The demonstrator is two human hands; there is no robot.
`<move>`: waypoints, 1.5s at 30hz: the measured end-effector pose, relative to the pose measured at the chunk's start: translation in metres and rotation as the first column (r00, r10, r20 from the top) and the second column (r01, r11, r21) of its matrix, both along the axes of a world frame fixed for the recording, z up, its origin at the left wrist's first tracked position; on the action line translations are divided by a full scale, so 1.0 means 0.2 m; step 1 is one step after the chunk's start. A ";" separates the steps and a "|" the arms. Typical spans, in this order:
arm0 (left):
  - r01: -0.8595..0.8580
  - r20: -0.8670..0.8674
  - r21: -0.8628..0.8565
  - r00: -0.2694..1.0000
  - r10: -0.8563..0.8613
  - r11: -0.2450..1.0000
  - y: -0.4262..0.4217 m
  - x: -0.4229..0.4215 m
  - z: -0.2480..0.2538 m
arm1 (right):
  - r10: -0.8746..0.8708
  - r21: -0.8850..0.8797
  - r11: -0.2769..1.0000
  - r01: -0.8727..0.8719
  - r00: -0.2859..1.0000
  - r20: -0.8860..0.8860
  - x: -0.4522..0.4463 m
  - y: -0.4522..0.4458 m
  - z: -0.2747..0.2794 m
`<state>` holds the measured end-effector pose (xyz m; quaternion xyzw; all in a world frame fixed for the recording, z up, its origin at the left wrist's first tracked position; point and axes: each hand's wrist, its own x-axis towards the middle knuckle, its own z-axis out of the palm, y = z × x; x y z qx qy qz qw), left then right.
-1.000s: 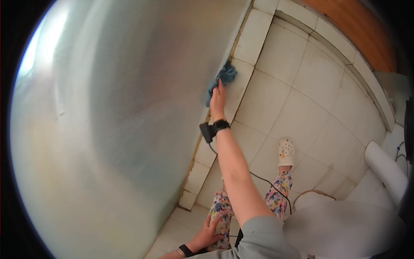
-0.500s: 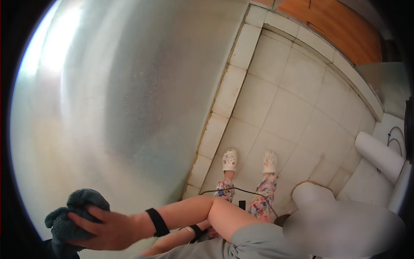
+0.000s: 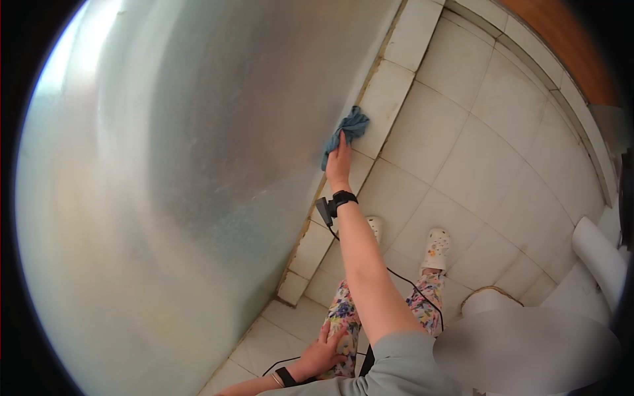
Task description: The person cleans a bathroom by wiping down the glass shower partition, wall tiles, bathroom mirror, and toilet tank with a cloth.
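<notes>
Head view: right hand [image 3: 339, 165] gripped blue cloth [image 3: 352, 125] where panel [image 3: 264, 132] met tiled ledge [image 3: 386, 89]; contact there likely needed firm hold. Left hand [image 3: 320, 357] lay spread on trousers [image 3: 343, 317], grasping nothing visible.

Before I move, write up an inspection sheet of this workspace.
Surface: tiled ledge along a cloudy panel; brownish staining lines their seam.
Job's things: blue cloth, bunched, at the panel's lower edge and over the ledge.
Clutter: nothing seen.
Right hand: on the cloth, arm outstretched.
Left hand: resting on a leg in flowered trousers.
Cables: a dark cable crosses the other trouser leg; it seems to come from the black device at the right wrist. Another stretch shows near the left wrist.
Surroundings: tiled floor, pale clogs, white cylinder at far right.
</notes>
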<state>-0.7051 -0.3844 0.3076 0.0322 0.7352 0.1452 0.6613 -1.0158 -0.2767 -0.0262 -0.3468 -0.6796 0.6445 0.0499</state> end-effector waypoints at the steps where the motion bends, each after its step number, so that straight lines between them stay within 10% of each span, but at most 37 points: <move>1: -0.045 -0.088 0.077 0.995 0.052 0.996 -0.03 0.03 -0.03 | -0.009 -0.036 0.999 0.009 1.000 -0.004 0.01 -0.01 0.01; 6: -0.093 -0.017 0.039 0.995 0.093 0.995 -0.05 0.04 0.02 | -0.230 -0.217 0.958 0.187 0.954 -0.192 0.11 -0.19 0.37; 11: -0.262 -0.011 0.331 0.960 0.281 0.906 -0.17 0.22 -0.10 | 0.165 0.011 0.986 -0.167 0.956 -0.242 0.41 -0.39 1.68; 16: -0.104 -0.077 0.282 0.988 0.131 0.954 -0.20 0.29 -0.08 | 0.144 0.092 0.989 -0.112 0.679 -0.720 0.58 -0.51 2.43; 20: -0.044 -0.184 0.344 0.976 0.113 0.938 -0.20 0.31 -0.11 | 0.216 0.135 0.973 -0.187 0.534 -0.817 0.60 -0.54 2.16; 22: -0.017 -0.262 0.373 0.957 0.123 0.928 -0.18 0.29 -0.13 | 0.052 -0.505 0.701 -0.504 0.742 -0.668 0.67 -0.65 1.76; 25: -0.097 -0.044 0.243 0.993 0.111 0.965 -0.05 0.15 -0.08 | 0.246 -0.280 0.878 -0.388 0.868 -0.432 0.64 -0.54 1.33; 26: -0.022 -0.145 0.294 0.987 0.068 0.956 -0.08 0.21 -0.12 | 0.206 0.181 0.971 -0.158 0.933 -0.296 0.53 -0.45 1.27; 32: -0.130 -0.135 0.145 0.979 0.150 0.981 0.08 0.11 -0.03 | -0.178 -0.721 0.683 0.113 0.984 -0.015 0.12 -0.07 1.12; 40: -0.122 -0.242 0.033 0.962 0.126 0.992 0.40 0.35 -0.17 | 0.157 0.102 0.987 -0.123 0.614 -0.774 -0.42 0.59 2.97; 43: -0.245 -0.240 -0.037 0.943 0.229 0.969 0.57 0.45 -0.09 | 0.469 0.492 0.870 -0.022 0.342 -0.814 -0.34 0.56 3.39; 45: -0.345 -0.245 -0.003 0.910 0.334 0.939 0.55 0.45 -0.02 | 0.813 0.827 0.464 0.317 0.217 -0.540 -0.26 0.32 3.43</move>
